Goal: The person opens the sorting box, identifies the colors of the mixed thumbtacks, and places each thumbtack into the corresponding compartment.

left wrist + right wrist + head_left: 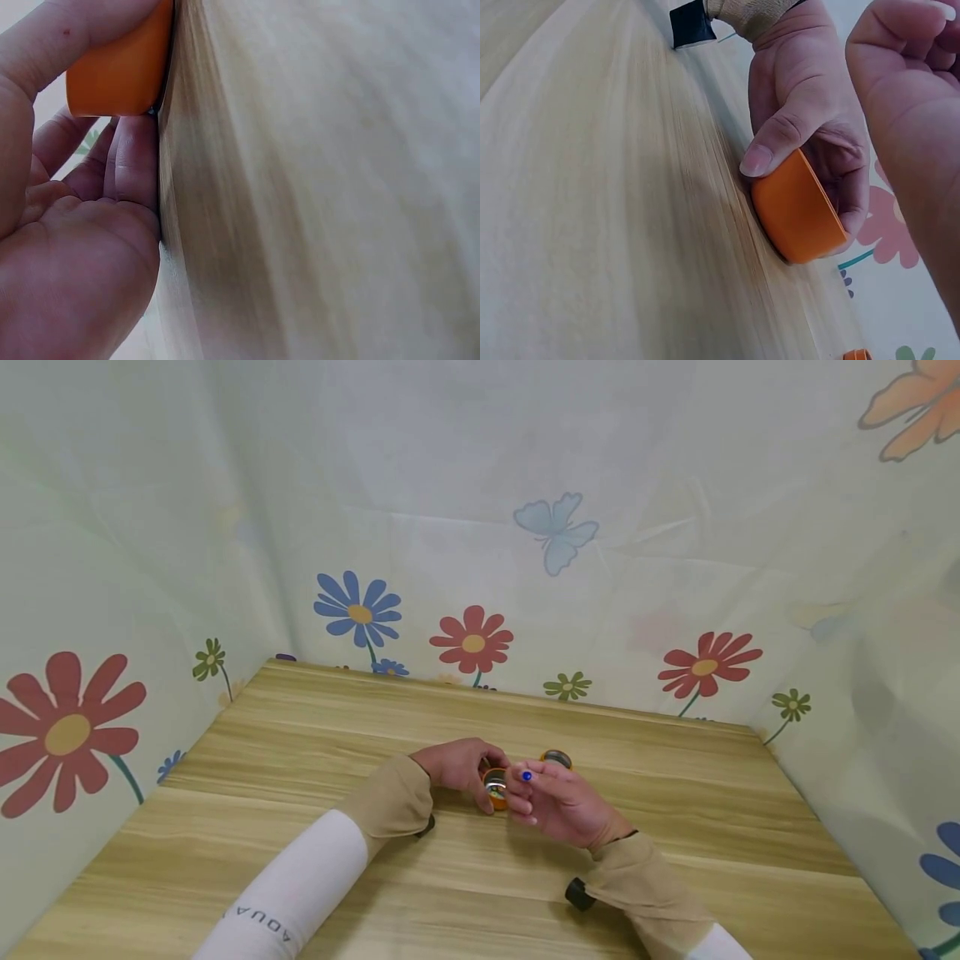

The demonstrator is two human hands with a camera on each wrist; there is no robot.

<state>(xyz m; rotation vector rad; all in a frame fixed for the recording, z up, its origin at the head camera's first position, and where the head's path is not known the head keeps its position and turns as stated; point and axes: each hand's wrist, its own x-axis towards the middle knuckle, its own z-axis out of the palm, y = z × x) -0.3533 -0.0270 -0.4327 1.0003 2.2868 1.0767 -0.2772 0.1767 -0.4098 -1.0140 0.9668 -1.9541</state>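
My left hand grips a small round orange tin on the table, thumb on the near side and fingers around the far side. Its smooth orange wall shows in the right wrist view, close against the wood. Inside the tin, the head view shows a shiny silvery surface with small coloured spots. Just to the right, my right hand is raised with curled fingers, pinching a tiny blue bead-like piece between thumb and fingertips. In the right wrist view, that hand's fingertips are partly cut off.
Behind my right hand sits a second round orange-rimmed piece, partly covered by the fingers. The wood-grain table meets a cloth backdrop printed with flowers and butterflies. Black wrist-camera pieces stick out from the beige cuffs.
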